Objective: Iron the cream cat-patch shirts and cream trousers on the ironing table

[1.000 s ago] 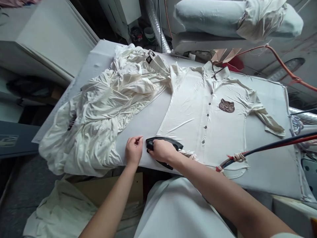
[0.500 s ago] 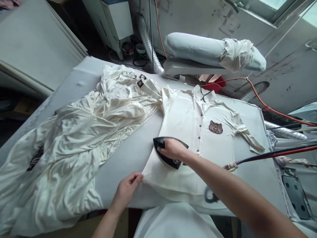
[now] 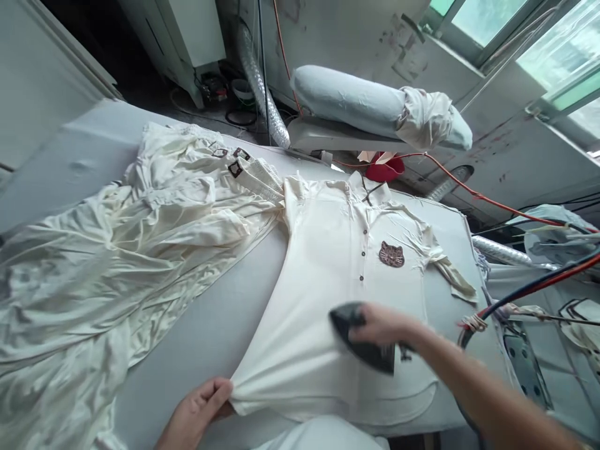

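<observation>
At the far left we see a heap of crumpled, glossy cream garments [image 3: 107, 250] spilling over the table's left edge, its folds touching the shirt's shoulder. Between heap and shirt, a bare wedge of the grey padded ironing table [image 3: 201, 325] lies open. At the near edge our left hand [image 3: 197, 412] is pinched shut on the lower left hem corner of the smooth cream button-front shirt [image 3: 309, 262]. The shirt lies flat mid-table, collar away from us, hem drawn taut. Our right hand [image 3: 382, 325] is clamped round the handle of the wedge-shaped black iron [image 3: 360, 340], blurred, sole down below the lowest visible button. A brown cat-face patch [image 3: 391, 254] sits on the chest. Rightward, a red-and-black cord [image 3: 529, 287] rises past the table's right edge. Half a second ago the iron lay left of the button row, nearer the side seam.
</observation>
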{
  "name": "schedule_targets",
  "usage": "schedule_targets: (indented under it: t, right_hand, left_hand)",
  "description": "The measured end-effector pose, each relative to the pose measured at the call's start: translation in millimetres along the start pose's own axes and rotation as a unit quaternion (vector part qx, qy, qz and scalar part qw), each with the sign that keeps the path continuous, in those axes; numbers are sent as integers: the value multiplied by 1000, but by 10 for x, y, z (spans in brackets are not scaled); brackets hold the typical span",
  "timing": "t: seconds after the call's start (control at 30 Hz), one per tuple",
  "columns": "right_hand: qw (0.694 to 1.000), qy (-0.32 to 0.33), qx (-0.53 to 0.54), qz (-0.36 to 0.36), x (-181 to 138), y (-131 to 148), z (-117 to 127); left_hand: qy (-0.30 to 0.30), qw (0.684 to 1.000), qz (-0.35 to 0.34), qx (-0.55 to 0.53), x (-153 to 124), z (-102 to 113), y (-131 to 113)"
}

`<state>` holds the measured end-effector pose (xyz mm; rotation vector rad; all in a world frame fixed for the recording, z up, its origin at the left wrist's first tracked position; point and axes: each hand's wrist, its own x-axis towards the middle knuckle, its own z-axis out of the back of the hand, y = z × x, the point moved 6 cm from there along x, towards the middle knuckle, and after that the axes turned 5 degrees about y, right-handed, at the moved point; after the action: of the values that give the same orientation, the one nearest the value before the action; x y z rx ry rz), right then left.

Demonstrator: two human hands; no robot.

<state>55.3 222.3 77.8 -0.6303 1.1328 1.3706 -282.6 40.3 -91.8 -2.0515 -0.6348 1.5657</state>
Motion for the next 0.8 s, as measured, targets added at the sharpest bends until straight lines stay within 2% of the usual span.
schedule_targets:
  t: [0.07,0.1,0.13,0.17,0.23,0.33,0.4,0.47,0.5,0.53,0.57,0.6,0.67,0.73,0.8]
  right_hand:
    - [996,-24,-84,26,-188,-122,-675]
    - [994,-53,-94,24,-262,-266,-889]
    - [992,-93,-81,11,-328,-479,-995]
    - [989,-137,-48,-4,-390,-751,-998]
    - [974,-220,48,-23,-516,-1422,-756]
    - [932,-327,144,-64,-711,-2449,-137]
    - [869,-451,137,-152,-849,-2909,182]
    - [778,-592,84,-194,-892,-2948,283]
    - [745,-638,59,-188,-829,-2835,249]
    - [731,-659,46,-171,-713,-2688,176]
    - [742,-652,50,-151,-559,-2547,76]
    - [767,-622,72,-139,-399,-2449,-53]
    - [824,-536,133,-130,-175,-2426,-417]
    - [864,-468,159,-96,-154,-2600,-927]
    - [878,-447,158,-67,-324,-2922,-1572]
  left_hand:
    - [-40,990,8,133,16,38,-135]
    - [-72,974,6,215,21,53,-252]
    - [-110,950,-5,291,25,55,-403]
    - [-152,922,-23,354,30,35,-576]
    - [-234,867,-63,435,50,-81,-916]
    - [-321,807,-104,484,132,-403,-1265]
    - [-360,783,-137,489,206,-650,-1403]
    - [-395,783,-164,452,269,-821,-1498]
    - [-409,796,-167,415,289,-853,-1527]
    - [-420,812,-163,370,292,-848,-1539]
    - [-425,829,-157,327,275,-815,-1534]
    - [-422,844,-153,293,233,-762,-1508]
    - [-415,856,-146,270,55,-609,-1376]
    - [-411,850,-148,293,-216,-466,-1133]
    - [-425,832,-151,323,-504,-408,-826]
